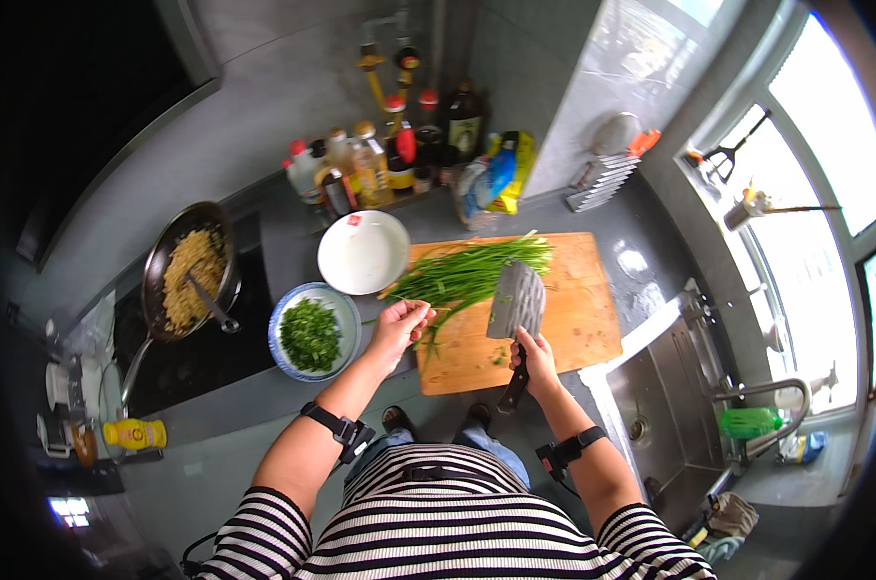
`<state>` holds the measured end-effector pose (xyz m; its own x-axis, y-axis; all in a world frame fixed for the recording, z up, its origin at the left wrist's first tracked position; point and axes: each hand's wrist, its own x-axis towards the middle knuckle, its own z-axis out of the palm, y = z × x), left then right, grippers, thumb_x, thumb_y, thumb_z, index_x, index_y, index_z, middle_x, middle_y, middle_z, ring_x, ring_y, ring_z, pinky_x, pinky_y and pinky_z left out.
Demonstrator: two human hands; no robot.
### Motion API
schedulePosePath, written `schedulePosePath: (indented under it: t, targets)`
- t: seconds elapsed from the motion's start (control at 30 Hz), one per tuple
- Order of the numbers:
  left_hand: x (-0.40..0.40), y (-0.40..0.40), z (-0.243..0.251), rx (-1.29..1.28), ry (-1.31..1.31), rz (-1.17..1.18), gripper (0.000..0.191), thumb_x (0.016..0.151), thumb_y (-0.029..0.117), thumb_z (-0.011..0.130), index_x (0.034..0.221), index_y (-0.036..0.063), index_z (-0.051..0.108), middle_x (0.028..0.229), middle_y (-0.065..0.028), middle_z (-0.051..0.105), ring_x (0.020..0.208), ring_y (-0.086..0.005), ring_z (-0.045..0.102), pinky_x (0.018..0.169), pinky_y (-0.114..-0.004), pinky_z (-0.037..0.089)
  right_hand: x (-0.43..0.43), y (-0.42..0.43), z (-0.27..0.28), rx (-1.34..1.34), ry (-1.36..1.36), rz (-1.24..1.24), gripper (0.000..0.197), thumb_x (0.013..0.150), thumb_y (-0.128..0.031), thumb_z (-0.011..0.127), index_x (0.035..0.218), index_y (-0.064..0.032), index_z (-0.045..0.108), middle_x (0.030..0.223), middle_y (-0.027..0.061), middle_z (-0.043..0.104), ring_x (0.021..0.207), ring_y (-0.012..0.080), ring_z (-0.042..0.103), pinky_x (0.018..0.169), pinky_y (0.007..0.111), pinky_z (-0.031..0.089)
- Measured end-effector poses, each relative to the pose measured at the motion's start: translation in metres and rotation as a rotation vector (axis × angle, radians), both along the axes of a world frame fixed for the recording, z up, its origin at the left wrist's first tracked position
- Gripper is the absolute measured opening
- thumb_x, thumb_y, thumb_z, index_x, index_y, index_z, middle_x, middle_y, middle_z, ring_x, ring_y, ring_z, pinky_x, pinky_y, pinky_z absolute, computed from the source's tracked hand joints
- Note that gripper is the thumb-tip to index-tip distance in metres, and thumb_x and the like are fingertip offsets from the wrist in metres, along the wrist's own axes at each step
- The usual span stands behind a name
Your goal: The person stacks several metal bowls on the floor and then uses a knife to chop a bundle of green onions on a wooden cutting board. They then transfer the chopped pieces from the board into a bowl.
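My right hand (534, 362) grips the dark handle of a cleaver (518, 299), its broad blade upright over a wooden cutting board (576, 341) with green bits stuck to it. Near the board's left edge, my left hand (402, 330) pinches a thin, pale green stalk between thumb and fingers. Long green stalks, which look like garlic chives (467, 272), lie in a bunch across the top of the board. Left of my left hand stands a blue-rimmed bowl (276, 319) of chopped greens (310, 335). An empty-looking white plate (365, 254) stands above it, beside the board.
A pan (151, 272) of yellowish food with a spatula (213, 301) sits on the black cooktop (170, 377) at left. Several bottles (369, 163) and bags (503, 174) line the wall. A steel sink (663, 406) with a faucet (771, 384) is at right, below a knife rack (605, 181).
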<state>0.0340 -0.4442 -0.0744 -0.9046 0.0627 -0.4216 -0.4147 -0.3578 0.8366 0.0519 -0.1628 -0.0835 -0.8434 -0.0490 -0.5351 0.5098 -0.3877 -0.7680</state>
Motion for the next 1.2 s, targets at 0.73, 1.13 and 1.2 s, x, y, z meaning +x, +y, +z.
schedulePosePath:
  t: [0.73,1.13,1.2]
  targets:
    - [-0.027,0.151,-0.072,0.032,-0.3,0.054,0.019,0.103,0.022,0.053,0.106,0.0054,0.062,0.106,-0.0088,0.07,0.091,-0.013,0.066,0.078,-0.029,0.055,-0.081,0.174,-0.006,1.506,-0.01,0.664,0.063,0.086,-0.061,0.063,0.083,0.0013,0.072,0.088,0.0202,0.072,0.087,0.0328,0.072,0.077,0.043,0.055]
    - [-0.041,0.186,-0.05,-0.956,0.535,-0.335,0.031,0.083,0.007,0.07,0.113,0.01,0.065,0.113,-0.0099,0.066,0.108,-0.0306,0.063,0.095,-0.04,0.049,-0.081,0.092,-0.045,1.421,0.796,0.795,0.012,0.082,-0.013,0.062,0.091,-0.005,0.062,0.097,0.011,0.063,0.095,0.0303,0.065,0.076,0.042,0.054]
    - [-0.043,0.185,-0.046,-1.071,0.656,-0.364,0.033,0.081,0.009,0.072,0.113,0.0124,0.066,0.111,-0.0085,0.065,0.108,-0.0308,0.061,0.095,-0.041,0.048,-0.089,0.092,-0.045,1.342,0.891,0.881,0.011,0.081,-0.012,0.064,0.091,-0.0069,0.062,0.096,0.0096,0.063,0.095,0.0306,0.064,0.078,0.043,0.052]
